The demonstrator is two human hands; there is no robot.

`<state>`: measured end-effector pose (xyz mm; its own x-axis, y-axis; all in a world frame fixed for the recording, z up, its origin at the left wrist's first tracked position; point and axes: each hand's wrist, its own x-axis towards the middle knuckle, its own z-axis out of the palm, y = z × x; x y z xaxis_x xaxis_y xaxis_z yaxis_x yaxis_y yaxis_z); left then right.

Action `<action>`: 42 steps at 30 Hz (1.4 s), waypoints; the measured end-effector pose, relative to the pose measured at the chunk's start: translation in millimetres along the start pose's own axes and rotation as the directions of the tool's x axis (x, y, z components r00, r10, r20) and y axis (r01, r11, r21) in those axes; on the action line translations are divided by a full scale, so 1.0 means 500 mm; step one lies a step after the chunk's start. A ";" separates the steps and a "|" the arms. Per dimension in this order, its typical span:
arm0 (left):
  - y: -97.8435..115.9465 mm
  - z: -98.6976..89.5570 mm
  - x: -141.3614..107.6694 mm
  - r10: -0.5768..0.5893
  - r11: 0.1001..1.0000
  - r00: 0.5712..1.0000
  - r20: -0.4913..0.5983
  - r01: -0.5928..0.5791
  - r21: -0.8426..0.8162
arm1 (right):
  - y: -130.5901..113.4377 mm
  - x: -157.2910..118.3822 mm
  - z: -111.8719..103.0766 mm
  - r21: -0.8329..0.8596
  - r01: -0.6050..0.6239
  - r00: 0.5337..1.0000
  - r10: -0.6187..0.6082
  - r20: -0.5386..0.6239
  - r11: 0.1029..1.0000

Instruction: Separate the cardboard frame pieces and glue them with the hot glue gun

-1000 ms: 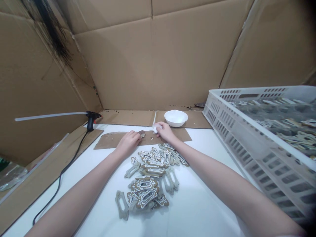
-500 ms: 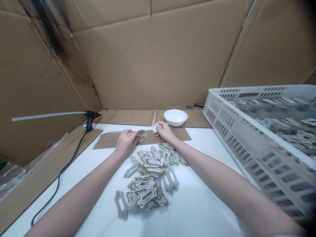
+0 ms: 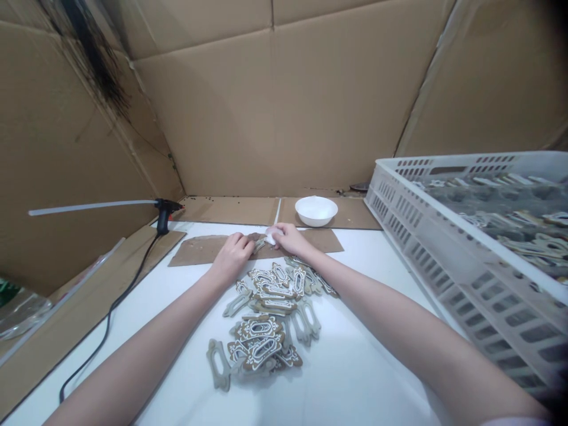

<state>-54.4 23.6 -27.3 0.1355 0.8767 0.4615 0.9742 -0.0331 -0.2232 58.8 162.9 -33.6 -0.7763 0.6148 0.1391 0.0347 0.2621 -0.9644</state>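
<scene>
Over a brown cardboard strip (image 3: 199, 251), my left hand (image 3: 233, 255) has its fingers closed on one end of a small ornate frame piece (image 3: 260, 244). My right hand (image 3: 290, 239) pinches a small white piece (image 3: 272, 235), held right against the frame piece's upper right end. What the white piece is cannot be made out. Nearer to me, between my forearms, lies a pile of ornate frame pieces (image 3: 261, 343), some brown with white patterns, others plain grey.
A white bowl (image 3: 316, 211) stands behind my right hand. At the left back is a black glue gun (image 3: 164, 216) with a white stick and a cable. A white plastic crate (image 3: 448, 260) holding more pieces fills the right side.
My right hand has moved slightly left, bringing the white piece against the frame piece. My left hand has shifted a little to the right, still at the frame piece.
</scene>
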 end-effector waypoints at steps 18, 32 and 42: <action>-0.017 0.017 -0.002 0.018 0.996 0.999 0.039 -0.015 -0.087 | -0.003 -0.001 -0.013 -0.022 0.005 0.986 -0.001 0.169 1.000; -0.014 -0.004 0.009 -0.157 0.935 0.977 0.142 0.193 -0.298 | 0.016 0.011 -0.014 -0.006 0.038 0.975 -0.036 0.220 0.999; -0.027 0.010 0.011 -0.342 0.562 0.864 0.370 0.503 -0.656 | 0.016 0.010 -0.017 -0.032 0.052 0.969 -0.042 0.244 0.998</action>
<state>-68.0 31.1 -26.1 -0.2829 0.9461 0.1577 0.7344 0.1079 0.6701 60.4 174.2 -38.5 -0.9073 0.4028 0.1208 0.0148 0.3175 -0.9481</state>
